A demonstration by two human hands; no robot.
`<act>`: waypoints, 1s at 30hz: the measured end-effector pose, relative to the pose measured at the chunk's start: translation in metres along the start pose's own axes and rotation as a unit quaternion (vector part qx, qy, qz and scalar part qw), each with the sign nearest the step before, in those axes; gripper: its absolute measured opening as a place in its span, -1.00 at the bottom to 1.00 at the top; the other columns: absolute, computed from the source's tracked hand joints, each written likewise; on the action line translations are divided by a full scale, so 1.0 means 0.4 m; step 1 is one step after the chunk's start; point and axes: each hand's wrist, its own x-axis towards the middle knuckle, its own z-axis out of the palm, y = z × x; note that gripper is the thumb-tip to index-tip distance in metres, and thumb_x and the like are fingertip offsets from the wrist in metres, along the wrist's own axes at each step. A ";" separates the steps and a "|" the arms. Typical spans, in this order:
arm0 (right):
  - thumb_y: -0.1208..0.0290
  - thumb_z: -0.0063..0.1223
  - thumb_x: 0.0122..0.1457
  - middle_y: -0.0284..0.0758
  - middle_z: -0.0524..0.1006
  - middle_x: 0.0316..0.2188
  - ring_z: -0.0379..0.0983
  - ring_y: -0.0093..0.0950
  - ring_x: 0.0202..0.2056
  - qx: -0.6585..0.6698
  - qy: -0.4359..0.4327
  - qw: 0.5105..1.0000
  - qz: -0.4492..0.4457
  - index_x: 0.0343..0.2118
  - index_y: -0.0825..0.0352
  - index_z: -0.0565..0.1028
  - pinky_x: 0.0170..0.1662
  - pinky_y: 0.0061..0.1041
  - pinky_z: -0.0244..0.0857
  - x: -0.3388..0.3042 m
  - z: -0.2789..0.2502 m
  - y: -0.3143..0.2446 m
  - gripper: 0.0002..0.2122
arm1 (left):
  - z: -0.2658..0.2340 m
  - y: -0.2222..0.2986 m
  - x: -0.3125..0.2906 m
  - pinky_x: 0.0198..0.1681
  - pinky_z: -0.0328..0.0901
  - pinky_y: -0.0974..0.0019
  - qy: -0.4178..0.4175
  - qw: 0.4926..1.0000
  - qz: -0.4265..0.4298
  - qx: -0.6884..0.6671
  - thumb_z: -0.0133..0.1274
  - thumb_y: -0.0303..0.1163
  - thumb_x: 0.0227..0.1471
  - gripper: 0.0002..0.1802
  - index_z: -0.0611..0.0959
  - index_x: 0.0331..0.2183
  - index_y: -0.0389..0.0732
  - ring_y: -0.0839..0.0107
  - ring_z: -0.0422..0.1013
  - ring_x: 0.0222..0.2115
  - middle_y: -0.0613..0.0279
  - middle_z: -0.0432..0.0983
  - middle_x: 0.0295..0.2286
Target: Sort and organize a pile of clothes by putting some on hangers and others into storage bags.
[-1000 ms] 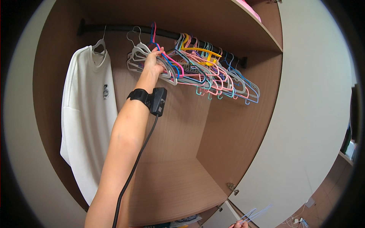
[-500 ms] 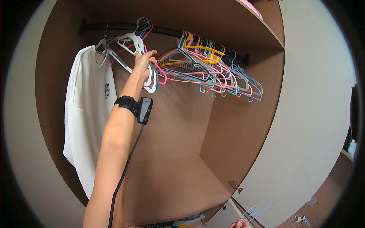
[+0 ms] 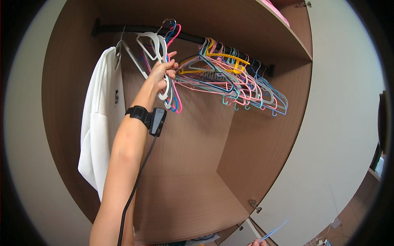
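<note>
White hangers (image 3: 156, 41): against the left hand (image 3: 161, 75), its fingers half-curled; whether clenched, cannot tell.
Blue hanger (image 3: 271, 233): pinched by the right hand (image 3: 257, 243), below the left.
Hanger handling: steady, level pressure should probably prevent tangling.
Wardrobe (image 3: 193, 151): white sweatshirt (image 3: 96, 127) left of the reaching hand, pastel hangers (image 3: 245, 84) right.

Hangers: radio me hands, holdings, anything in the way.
Left hand touching white hanger; right hand gripping pale blue hanger; white garment hangs farther left.

- Flat off-white wardrobe door (image 3: 312, 135), open, right side
- Silver metal hinge (image 3: 255, 206) near its edge
- Pink item (image 3: 276, 10) atop brown wood-grain upper shelf (image 3: 246, 24)
- Thin white cables (image 3: 319, 242) on brown tiled floor (image 3: 361, 201)
</note>
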 end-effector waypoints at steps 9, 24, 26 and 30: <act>0.46 -0.07 0.10 -0.43 0.37 -0.65 0.21 -0.70 -0.67 -0.004 -0.020 1.000 0.011 -0.40 0.31 0.36 -0.65 -0.74 0.05 -0.030 -0.046 0.040 -0.94 | 0.031 -0.138 -0.221 -0.78 -0.08 0.63 -0.030 0.994 0.014 -0.102 -0.10 -0.42 0.06 -0.76 0.36 -0.17 -0.15 0.73 -0.04 -0.80 0.49 0.05 -0.74; 0.51 -0.22 0.16 -0.40 0.39 -0.65 0.30 -0.65 -0.57 -0.115 -0.050 0.992 -0.010 -0.26 0.38 0.38 -0.48 -0.64 0.21 -0.270 -0.264 -0.292 -0.86 | 0.354 -0.378 -0.957 -0.84 -0.14 0.63 -0.048 0.997 -0.038 0.045 -0.28 -0.44 0.15 -0.74 0.25 -0.10 -0.27 0.73 -0.10 -0.84 0.45 0.00 -0.77; 0.50 -0.21 0.16 -0.40 0.38 -0.66 0.30 -0.65 -0.57 -0.099 -0.034 0.994 -0.017 -0.28 0.38 0.38 -0.49 -0.64 0.21 -0.328 -0.332 -0.336 -0.86 | 0.431 -0.372 -1.049 -0.84 -0.13 0.63 -0.096 0.992 -0.083 0.015 -0.28 -0.44 0.15 -0.75 0.25 -0.11 -0.26 0.72 -0.09 -0.84 0.43 0.02 -0.77; 0.47 -0.19 0.16 -0.37 0.37 -0.68 0.30 -0.64 -0.60 -0.107 0.002 0.993 -0.053 -0.28 0.41 0.37 -0.52 -0.64 0.21 -0.451 -0.515 -0.427 -0.85 | 0.611 -0.375 -1.207 -0.88 -0.14 0.62 -0.213 0.962 -0.166 -0.053 -0.24 -0.39 0.14 -0.73 0.23 -0.12 -0.26 0.70 -0.08 -0.88 0.40 0.02 -0.80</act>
